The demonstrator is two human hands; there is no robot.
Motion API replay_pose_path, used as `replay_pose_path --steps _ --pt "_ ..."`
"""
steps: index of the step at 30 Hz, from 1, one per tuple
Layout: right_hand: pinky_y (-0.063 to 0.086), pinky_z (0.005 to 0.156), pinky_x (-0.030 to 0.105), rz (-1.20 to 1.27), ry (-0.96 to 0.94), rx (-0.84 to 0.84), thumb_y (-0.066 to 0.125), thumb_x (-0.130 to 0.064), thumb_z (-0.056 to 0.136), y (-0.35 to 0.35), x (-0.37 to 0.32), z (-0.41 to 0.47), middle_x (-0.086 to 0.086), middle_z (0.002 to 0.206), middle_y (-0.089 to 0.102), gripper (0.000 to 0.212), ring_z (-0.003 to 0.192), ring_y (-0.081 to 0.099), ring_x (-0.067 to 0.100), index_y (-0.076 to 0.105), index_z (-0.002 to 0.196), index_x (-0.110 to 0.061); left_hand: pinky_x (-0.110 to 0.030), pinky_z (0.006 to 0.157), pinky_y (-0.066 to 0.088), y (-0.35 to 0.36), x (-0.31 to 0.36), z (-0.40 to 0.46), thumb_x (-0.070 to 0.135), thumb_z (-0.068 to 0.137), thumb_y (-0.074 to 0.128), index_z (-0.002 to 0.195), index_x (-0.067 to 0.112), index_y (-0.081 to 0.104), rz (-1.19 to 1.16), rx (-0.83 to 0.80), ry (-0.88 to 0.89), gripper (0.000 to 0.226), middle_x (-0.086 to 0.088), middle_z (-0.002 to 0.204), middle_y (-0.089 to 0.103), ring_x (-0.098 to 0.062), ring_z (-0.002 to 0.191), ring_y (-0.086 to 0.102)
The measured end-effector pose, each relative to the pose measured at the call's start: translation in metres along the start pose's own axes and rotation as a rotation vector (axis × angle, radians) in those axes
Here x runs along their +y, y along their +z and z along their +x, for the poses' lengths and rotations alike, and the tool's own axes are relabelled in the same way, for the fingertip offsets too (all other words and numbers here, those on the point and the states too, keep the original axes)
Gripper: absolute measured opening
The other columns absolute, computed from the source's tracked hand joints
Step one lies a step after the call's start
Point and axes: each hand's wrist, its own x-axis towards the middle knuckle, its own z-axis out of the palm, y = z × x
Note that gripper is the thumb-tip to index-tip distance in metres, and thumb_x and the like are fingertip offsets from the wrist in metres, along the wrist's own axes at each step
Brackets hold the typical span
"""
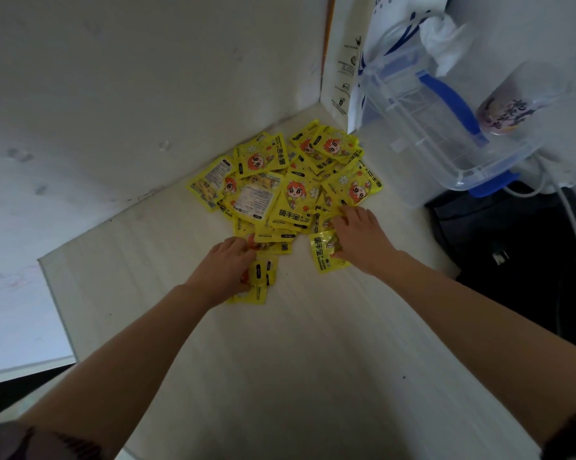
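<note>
A heap of yellow hand-warmer packets (289, 180) with a cartoon face lies on a white table (296, 343), pushed toward the wall corner. My left hand (225, 270) lies palm down on a small stack of packets (258, 277) at the heap's near edge, thumb curled along its side. My right hand (359, 235) rests on another packet (324, 252) to the right, fingers bent over its top edge and reaching into the heap. How firmly either hand grips is hidden under the palms.
A clear plastic box with blue latches (445, 127) stands at the back right, with a white bag (389, 34) behind it and a cup (509, 104) beside it. A black bag (512, 237) and white cables (575, 227) lie off the table's right edge.
</note>
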Motion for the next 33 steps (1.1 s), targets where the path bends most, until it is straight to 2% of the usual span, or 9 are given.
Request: replay_pose_path --steps 4,9,14,18,21,24,27,29,33 --pt "0.026 0.113 0.05 -0.008 0.012 0.031 0.077 -0.039 0.073 0.004 -0.002 -0.001 0.018 0.141 0.039 0.072 0.131 0.035 0.038 0.046 0.131 -0.01 -0.037 0.104 0.035 -0.002 0.001 0.001 0.034 0.075 0.075 0.127 0.015 0.051 0.022 -0.004 -0.007 0.06 -0.006 0.127 0.047 -0.026 0.124 0.042" --pt "0.037 0.104 0.052 0.009 0.035 0.124 0.083 -0.028 0.067 0.008 -0.004 -0.004 0.019 0.125 0.05 0.071 0.119 0.046 0.041 0.05 0.128 -0.01 -0.037 0.09 0.04 0.002 0.009 -0.004 0.027 0.076 0.073 0.121 0.012 0.051 -0.01 0.014 -0.052 0.052 -0.008 0.122 0.045 -0.028 0.109 0.046" --pt "0.027 0.108 0.06 0.009 0.082 0.042 0.08 -0.032 0.073 0.004 -0.011 -0.01 0.016 0.133 0.037 0.089 0.127 0.036 0.039 0.028 0.144 -0.017 -0.038 0.097 0.036 0.005 0.014 -0.008 0.029 0.074 0.074 0.123 0.017 0.049 -0.073 -0.003 -0.14 0.057 -0.005 0.127 0.04 -0.025 0.114 0.044" --pt "0.024 0.108 0.064 -0.051 0.051 -0.006 0.069 -0.033 0.082 -0.001 -0.008 -0.019 0.015 0.134 0.036 0.064 0.123 0.038 0.037 0.039 0.135 -0.013 -0.035 0.09 0.032 0.004 0.014 -0.013 0.027 0.078 0.069 0.124 0.022 0.042 -0.119 0.015 -0.157 0.053 -0.002 0.112 0.054 -0.024 0.106 0.043" --pt "0.023 0.109 0.065 -0.004 0.018 -0.065 0.065 -0.037 0.086 -0.005 -0.005 -0.024 0.012 0.131 0.039 0.056 0.123 0.042 0.032 0.041 0.132 -0.014 -0.034 0.086 0.032 0.002 0.01 -0.018 0.026 0.079 0.066 0.107 0.022 0.039 -0.156 0.01 -0.192 0.039 -0.001 0.092 0.056 -0.023 0.094 0.045" --pt "0.021 0.11 0.065 0.123 0.015 -0.106 0.062 -0.035 0.089 -0.011 -0.005 -0.025 0.006 0.121 0.051 0.046 0.117 0.05 0.028 0.043 0.126 -0.017 -0.036 0.073 0.04 -0.003 0.003 -0.023 0.023 0.079 0.07 0.097 0.021 0.032 -0.329 0.012 -0.261 0.042 0.0 0.08 0.054 -0.025 0.075 0.049" --pt "0.021 0.109 0.064 0.268 0.036 -0.066 0.061 -0.033 0.091 -0.019 0.0 -0.025 -0.002 0.106 0.061 0.031 0.105 0.058 0.023 0.047 0.113 -0.016 -0.04 0.059 0.05 -0.015 -0.008 -0.021 0.019 0.076 0.073 0.096 0.024 0.032 -0.513 0.053 -0.343 0.046 -0.005 0.076 0.059 -0.029 0.068 0.058" --pt "0.023 0.108 0.06 0.341 0.069 -0.033 0.061 -0.031 0.091 -0.026 0.006 -0.021 -0.004 0.108 0.061 0.029 0.104 0.059 0.021 0.047 0.111 -0.015 -0.039 0.057 0.055 -0.026 -0.015 -0.014 0.016 0.073 0.077 0.104 0.026 0.037 -0.615 0.097 -0.385 0.052 -0.005 0.077 0.063 -0.026 0.067 0.064" --pt "0.028 0.104 0.057 0.321 0.099 0.007 0.062 -0.03 0.091 -0.038 0.023 -0.005 0.001 0.115 0.059 0.034 0.112 0.054 0.025 0.046 0.117 -0.014 -0.028 0.061 0.046 -0.051 -0.024 0.015 0.016 0.068 0.082 0.111 0.02 0.051 -0.666 0.197 -0.43 0.053 -0.002 0.087 0.063 -0.021 0.075 0.062"
